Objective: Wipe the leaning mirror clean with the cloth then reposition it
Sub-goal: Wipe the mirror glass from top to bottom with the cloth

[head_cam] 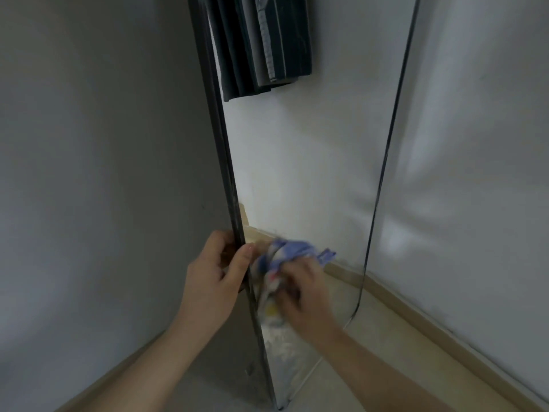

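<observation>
Mirror [297,173] is being held upright-ish in the room corner, btwn the left wall [89,144] and right wall [475,144]; its bottom edge is being carried by the floor [371,367]; exact lean angle can't be told from this view.

Left hand [214,278] is being kept on the mirror's dark left edge [221,144], low down; the edge is being gripped w/ fingers curled round the back and thumb laid along the front.

Cloth [285,257] (blue/purple w/ white, red and yellow patches) is being pressed on the glass just beside the left edge, in the lower part, right next to the left thumb; it's being bunched and clutched by the right hand [306,289], fingers curled round it; both are blurred, so exact finger placement can't be told.

Glass below the cloth is being shown smeared/whitish near the bottom-left corner; the rounded bottom-right corner is being seen well apart from the hands.

Dark hanging clothes [261,46] are being reflected near the mirror's top edge; a tan baseboard [416,310] is being seen along the right wall, also reflected in the glass.
</observation>
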Tool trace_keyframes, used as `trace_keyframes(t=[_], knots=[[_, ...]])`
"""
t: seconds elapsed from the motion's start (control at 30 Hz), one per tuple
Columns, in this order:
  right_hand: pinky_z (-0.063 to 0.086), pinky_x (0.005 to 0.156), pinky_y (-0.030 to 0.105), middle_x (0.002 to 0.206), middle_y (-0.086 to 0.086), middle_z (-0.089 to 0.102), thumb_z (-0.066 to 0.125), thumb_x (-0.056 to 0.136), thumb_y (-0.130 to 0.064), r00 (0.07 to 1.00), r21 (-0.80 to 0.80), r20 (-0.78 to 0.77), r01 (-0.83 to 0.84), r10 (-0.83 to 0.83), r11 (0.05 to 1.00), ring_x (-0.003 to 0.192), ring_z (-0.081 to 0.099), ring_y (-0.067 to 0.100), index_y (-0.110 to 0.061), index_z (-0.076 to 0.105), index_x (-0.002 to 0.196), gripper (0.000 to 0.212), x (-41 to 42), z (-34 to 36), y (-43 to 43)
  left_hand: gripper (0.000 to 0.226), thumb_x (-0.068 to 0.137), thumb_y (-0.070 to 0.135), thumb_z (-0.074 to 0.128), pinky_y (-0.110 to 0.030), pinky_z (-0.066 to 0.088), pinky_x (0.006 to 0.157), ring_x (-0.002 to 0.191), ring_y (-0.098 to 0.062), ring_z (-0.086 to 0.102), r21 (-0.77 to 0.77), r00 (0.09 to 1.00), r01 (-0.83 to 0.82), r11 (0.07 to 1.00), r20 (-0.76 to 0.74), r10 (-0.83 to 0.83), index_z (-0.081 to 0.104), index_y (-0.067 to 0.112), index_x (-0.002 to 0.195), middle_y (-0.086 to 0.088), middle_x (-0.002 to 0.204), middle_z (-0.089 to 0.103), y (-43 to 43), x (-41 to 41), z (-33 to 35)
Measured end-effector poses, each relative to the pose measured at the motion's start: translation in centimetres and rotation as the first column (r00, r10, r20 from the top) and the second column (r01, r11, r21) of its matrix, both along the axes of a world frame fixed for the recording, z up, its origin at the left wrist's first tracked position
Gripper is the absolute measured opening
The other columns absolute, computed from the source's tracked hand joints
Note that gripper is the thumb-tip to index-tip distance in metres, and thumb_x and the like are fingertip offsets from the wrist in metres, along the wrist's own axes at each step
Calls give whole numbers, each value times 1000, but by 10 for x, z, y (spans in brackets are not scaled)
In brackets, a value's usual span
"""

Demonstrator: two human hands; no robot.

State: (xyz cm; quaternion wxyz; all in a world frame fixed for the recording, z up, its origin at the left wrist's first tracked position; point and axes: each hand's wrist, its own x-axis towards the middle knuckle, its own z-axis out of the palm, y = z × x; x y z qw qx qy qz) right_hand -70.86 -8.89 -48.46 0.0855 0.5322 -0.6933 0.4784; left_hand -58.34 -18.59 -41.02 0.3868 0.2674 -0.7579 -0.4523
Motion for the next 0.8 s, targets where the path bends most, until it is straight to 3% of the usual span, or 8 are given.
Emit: trace_keyframes(t=[0.13, 0.3, 0.37, 0.47, 0.6, 0.67, 0.73, 0.8], knots=[[43, 81, 13, 104, -2, 50, 55, 92, -20, 856, -43, 441, 322, -271, 946, 96, 53, 4, -48, 44, 95, 30, -23, 5, -5, 9, 72, 59, 46, -52, 55, 63, 67, -21, 63, -37, 1000, 6, 999, 5, -6, 48, 52, 77, 1, 74, 63, 1, 0, -2], [37, 74, 3, 96, 0, 51, 50, 79, -31, 992, 27, 105, -68, 65, 997, 88, 46, -11, -39, 48, 89, 12, 21, -7, 8, 6, 76, 50, 50, -21, 52, 57, 67, 2, 61, -43, 997, -48, 998, -56, 46, 49, 44, 76, 26, 77, 64, 4, -4, -8], [44, 78, 10, 97, 1, 56, 52, 85, -29, 984, -42, 117, 137, -131, 990, 91, 55, -3, -42, 51, 90, 15, -21, -4, 0, 6, 79, 46, 52, -9, 45, 54, 65, 5, 58, -36, 994, -72, 997, -84, 69, 48, 44, 75, 16, 68, 62, 4, -6, -10], [50, 92, 37, 111, 7, 58, 51, 93, -32, 798, 6, 435, 461, -417, 888, 104, 59, 21, -32, 52, 108, 15, -64, -9, -9, 13, 83, 36, 54, -4, 40, 54, 63, 9, 55, -93, 992, -97, 991, -90, 88, 44, 40, 77, 16, 67, 54, 8, -8, -11], [42, 76, 12, 99, -24, 49, 55, 87, -20, 914, -25, 340, 244, -221, 970, 89, 50, -2, -41, 48, 92, 23, 0, -10, -2, 11, 76, 52, 43, -25, 50, 59, 66, -6, 60, -74, 990, -95, 993, -115, 86, 47, 42, 78, 15, 70, 59, 7, -8, -17], [37, 73, 9, 97, -23, 48, 53, 84, -18, 958, -14, 244, 161, -153, 987, 87, 47, -1, -37, 48, 92, 21, 3, 4, 2, 10, 76, 52, 43, -18, 49, 58, 65, -2, 59, -83, 989, -101, 991, -114, 91, 47, 43, 77, 16, 68, 61, 4, -8, -17], [37, 72, 4, 102, -5, 54, 55, 89, -10, 908, -26, 317, 296, -273, 955, 87, 50, -2, -24, 55, 103, 20, -31, 15, -5, 8, 76, 49, 43, -5, 40, 52, 61, 7, 55, -109, 990, -104, 989, -102, 93, 45, 41, 76, 15, 61, 56, 4, -8, -14], [40, 62, 3, 102, 1, 58, 47, 96, -12, 730, -4, 574, 456, -371, 890, 79, 59, -5, -18, 53, 121, 26, -63, 12, -11, 8, 76, 49, 42, -3, 37, 51, 59, 8, 53, -112, 992, -96, 989, -88, 86, 43, 40, 77, 15, 62, 51, 4, -8, -13]])
